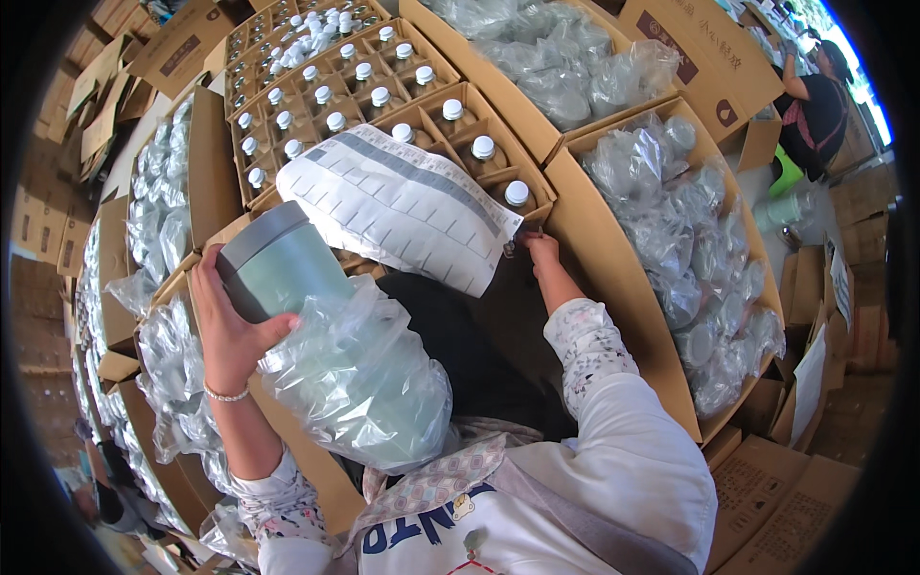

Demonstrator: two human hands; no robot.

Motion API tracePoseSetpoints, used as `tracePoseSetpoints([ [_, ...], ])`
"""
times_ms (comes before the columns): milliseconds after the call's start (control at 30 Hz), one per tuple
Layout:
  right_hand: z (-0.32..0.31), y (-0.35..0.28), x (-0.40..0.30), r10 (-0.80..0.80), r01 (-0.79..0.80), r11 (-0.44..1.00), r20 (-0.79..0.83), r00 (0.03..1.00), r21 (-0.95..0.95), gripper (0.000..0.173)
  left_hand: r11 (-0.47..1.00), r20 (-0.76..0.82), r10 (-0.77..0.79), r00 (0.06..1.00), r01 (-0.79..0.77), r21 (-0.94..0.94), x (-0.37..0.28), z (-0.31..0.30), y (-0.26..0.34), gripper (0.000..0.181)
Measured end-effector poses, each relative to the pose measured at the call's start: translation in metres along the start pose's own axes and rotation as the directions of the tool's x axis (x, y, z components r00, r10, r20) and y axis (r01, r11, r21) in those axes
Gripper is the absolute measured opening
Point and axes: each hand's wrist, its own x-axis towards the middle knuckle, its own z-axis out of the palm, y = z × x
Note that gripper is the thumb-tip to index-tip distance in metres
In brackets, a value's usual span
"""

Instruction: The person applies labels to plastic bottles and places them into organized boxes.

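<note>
My left hand grips a pale green jar with a grey lid at its upper end. Clear plastic wrap bunches around the jar's lower part, against my chest. My right hand is beside the right corner of a printed paper sheet, fingers bent around something small and dark that I cannot make out. The sheet bears a table of writing and lies over a divided carton of bottles. One white-capped bottle stands just above my right hand.
Open cartons of plastic-wrapped jars stand at the right, top and left. Loose white caps lie on a far divided carton. A person is at the upper right, another at the lower left. Closed cartons lie lower right.
</note>
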Motion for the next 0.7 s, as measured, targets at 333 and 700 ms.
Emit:
tracePoseSetpoints([
  [333, -0.027, 0.008, -0.009, 0.25, -0.248, 0.968, 0.058, 0.966, -0.035, 0.038, 0.999, 0.008, 0.029, 1.0, -0.029, 0.045, 0.01, 0.007, 0.004, 0.118],
  [700, -0.07, -0.016, -0.049, -0.031, -0.081, 0.908, 0.258, 0.966, 0.412, 0.014, 0.984, 0.057, -0.035, 0.998, 0.044, -0.174, 0.0, 0.013, -0.025, 0.114],
])
